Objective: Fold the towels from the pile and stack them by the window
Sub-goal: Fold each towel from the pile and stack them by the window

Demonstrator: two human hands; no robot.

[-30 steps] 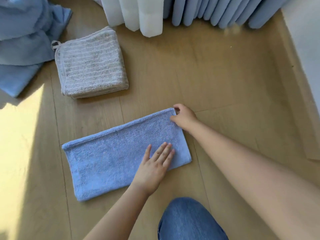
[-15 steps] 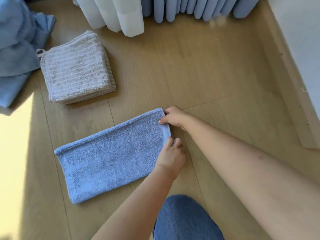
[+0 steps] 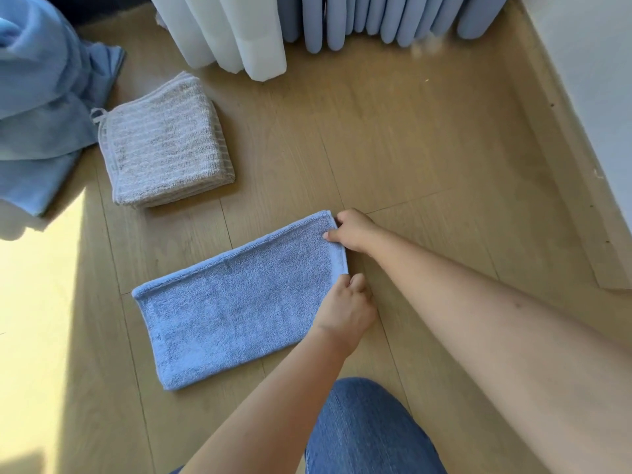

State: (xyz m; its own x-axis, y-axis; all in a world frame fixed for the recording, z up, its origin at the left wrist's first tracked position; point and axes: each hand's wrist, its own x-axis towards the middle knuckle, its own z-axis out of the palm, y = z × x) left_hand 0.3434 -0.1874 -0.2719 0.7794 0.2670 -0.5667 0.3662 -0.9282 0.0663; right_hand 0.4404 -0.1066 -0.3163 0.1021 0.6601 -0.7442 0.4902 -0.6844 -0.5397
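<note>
A blue towel (image 3: 236,302), folded into a long strip, lies flat on the wooden floor in front of me. My right hand (image 3: 354,230) pinches its far right corner. My left hand (image 3: 347,309) grips the near right corner, fingers curled round the short edge. A grey striped towel (image 3: 164,145), folded square, lies farther back at the left. The pile of unfolded blue towels (image 3: 41,97) is heaped at the far left.
White curtain (image 3: 232,32) and blue curtain (image 3: 393,18) hang down to the floor at the back. A white wall with a wooden skirting board (image 3: 561,138) runs along the right. My knee in blue jeans (image 3: 366,429) is at the bottom. Sunlight falls on the floor at the left.
My left hand left the towel's surface, where it lay flat, and took hold of the near right corner. My right hand has kept the far corner. The view shifted slightly.
</note>
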